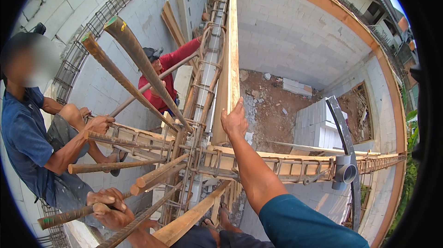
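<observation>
Pale block walls (281, 31) enclose the rubble-strewn floor (267, 109) below you. Your right hand (235, 121) is partly closed over the edge of the long wooden board (233, 58), which runs beside the rebar cage (203, 87); your left hand (113, 208) curls around a ribbed steel bar (69, 215), near the co-worker in blue (25, 130).
</observation>
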Available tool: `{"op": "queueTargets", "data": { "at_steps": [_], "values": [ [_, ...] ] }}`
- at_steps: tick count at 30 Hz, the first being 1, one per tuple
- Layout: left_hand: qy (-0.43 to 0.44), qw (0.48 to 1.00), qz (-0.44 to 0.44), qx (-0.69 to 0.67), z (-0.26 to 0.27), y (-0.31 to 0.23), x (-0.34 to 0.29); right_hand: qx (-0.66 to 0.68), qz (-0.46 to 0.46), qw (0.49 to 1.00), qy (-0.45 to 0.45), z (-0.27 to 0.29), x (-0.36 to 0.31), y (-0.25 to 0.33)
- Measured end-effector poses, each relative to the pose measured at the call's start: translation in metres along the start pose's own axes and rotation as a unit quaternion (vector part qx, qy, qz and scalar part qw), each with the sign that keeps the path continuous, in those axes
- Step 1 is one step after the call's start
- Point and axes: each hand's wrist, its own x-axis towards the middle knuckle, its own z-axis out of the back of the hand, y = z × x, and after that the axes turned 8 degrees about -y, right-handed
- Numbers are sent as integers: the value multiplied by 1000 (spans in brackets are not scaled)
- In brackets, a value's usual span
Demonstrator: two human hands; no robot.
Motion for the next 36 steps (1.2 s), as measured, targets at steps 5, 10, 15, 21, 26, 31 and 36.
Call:
{"op": "queueTargets", "data": {
  "at_steps": [5,10,15,21,26,31,36],
  "values": [
    [9,1000,-11,11,-2,-2,2,-7,5,1000,-4,2,-1,2],
    [-5,1000,-9,5,-6,-3,1,1,-19,1000,18,3,1,3],
    [-8,1000,-1,-5,-7,-4,0,-1,-10,1000,11,2,1,2],
    [-13,1000,-5,3,-6,-3,1,-4,-8,1000,8,0,1,2],
    [-9,1000,-6,10,-6,-4,2,-19,-4,1000,-4,-3,2,1],
    [-18,1000,7,4,-5,-3,1,-19,3,1000,-7,-3,1,0],
    [-2,1000,-1,5,-3,-3,0,-24,6,1000,-6,-3,1,1]
  ]
}}
